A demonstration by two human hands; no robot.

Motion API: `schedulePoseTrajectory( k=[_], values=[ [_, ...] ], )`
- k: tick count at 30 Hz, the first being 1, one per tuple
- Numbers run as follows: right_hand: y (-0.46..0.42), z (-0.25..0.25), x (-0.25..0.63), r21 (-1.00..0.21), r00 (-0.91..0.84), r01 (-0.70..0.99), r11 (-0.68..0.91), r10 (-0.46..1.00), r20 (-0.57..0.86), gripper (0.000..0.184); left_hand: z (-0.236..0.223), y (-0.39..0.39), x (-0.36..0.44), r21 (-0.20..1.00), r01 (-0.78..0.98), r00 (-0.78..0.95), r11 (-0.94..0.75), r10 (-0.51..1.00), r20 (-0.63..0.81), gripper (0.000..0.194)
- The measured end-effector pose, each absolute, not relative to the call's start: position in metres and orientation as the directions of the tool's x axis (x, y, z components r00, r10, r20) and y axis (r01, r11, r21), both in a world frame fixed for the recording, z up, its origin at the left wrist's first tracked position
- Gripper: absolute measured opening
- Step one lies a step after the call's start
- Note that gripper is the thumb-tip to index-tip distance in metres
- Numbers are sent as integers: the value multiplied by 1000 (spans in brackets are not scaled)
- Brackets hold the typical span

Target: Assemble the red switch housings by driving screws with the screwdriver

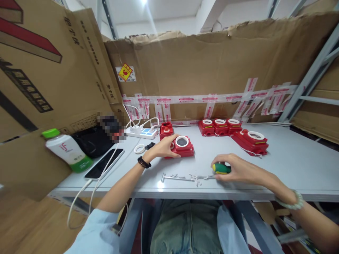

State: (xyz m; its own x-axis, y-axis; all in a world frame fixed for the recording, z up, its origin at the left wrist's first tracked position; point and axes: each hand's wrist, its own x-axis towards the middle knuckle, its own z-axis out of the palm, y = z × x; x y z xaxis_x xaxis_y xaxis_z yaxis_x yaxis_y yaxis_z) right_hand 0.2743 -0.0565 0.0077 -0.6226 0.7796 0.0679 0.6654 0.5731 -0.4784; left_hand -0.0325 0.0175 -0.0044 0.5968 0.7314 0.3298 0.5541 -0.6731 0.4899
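My left hand [163,147] rests over a red box-shaped housing [188,151] with a white ring around a dark round window, its fingers and thumb gripping the left side. Behind it stands a smaller red housing [166,129]. In my right hand [241,170] is a screwdriver [221,168] with a green and yellow handle, held low over the table near the front edge. Its shaft points left among white cords [197,180]. A metal T-handle tool [176,178] lies left of the cords, with several screws [180,176] beside it.
Several red housings [220,127] line the back, with a larger one [251,141] at the right. On the left are a loose white ring [139,149], a power strip [143,132], a phone [104,164] and a bottle [67,150]. Cardboard [212,67] walls the back.
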Motion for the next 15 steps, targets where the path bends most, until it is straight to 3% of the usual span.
schedulePoseTrajectory(
  k=[2,4,6,8,11,15],
  values=[
    [-53,16,267,-511,-592,614,602,779,206,17,-6,17,-31,500,548,614,-671,728,304,73],
    [-47,26,254,-582,-451,542,607,794,408,20,-8,17,-31,512,541,637,-667,723,268,75],
    [-37,37,236,-711,-234,376,595,803,548,25,-8,15,-30,516,539,660,-666,714,232,77],
    [-23,47,216,-733,-85,180,656,753,653,27,-8,13,-28,508,546,661,-667,715,227,78],
    [-2,54,189,-689,59,-8,725,688,724,30,-8,11,-23,488,558,627,-671,726,283,80],
    [13,48,172,-677,82,-31,736,676,732,32,-11,11,-14,457,521,653,-721,681,331,72]
  ],
)
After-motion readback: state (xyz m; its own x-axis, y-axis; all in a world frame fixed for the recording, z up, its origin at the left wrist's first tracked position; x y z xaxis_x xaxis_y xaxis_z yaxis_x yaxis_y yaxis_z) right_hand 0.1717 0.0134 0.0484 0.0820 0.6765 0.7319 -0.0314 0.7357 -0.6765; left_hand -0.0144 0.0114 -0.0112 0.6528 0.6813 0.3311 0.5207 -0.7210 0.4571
